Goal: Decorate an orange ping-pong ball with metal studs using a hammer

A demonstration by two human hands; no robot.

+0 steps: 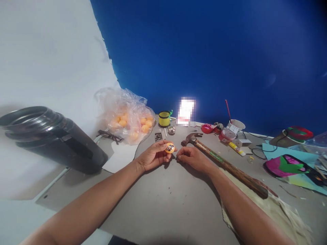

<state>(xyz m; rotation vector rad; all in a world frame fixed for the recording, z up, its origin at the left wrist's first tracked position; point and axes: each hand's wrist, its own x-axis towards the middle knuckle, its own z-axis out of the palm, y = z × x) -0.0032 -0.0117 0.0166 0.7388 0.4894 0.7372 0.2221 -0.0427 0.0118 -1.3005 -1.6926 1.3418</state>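
Between the thumb and fingers of my left hand [157, 154] is an orange ball [170, 148], its upper face partly covered with shiny silver and dark pieces. Just to its right, my right hand [191, 158] is closed with thumb and fingertips pinched low over the table; whatever they hold is too small to make out. Beyond my left hand lies a small tray of shiny dark bits [158, 136]. Near it sits a ball covered in silvery pieces [171, 130]. A claw hammer [224, 160] lies on the table beyond my right forearm.
Clear plastic bags with orange balls [122, 119] rest against the wall. A large dark flask [58, 139] stands at left, near eyeglasses [109, 135]. A yellow cup [164, 118], a glue tube [236, 148] and a pink-green pouch [283, 165] lie around. Cloth [268, 217] lies under my right forearm.
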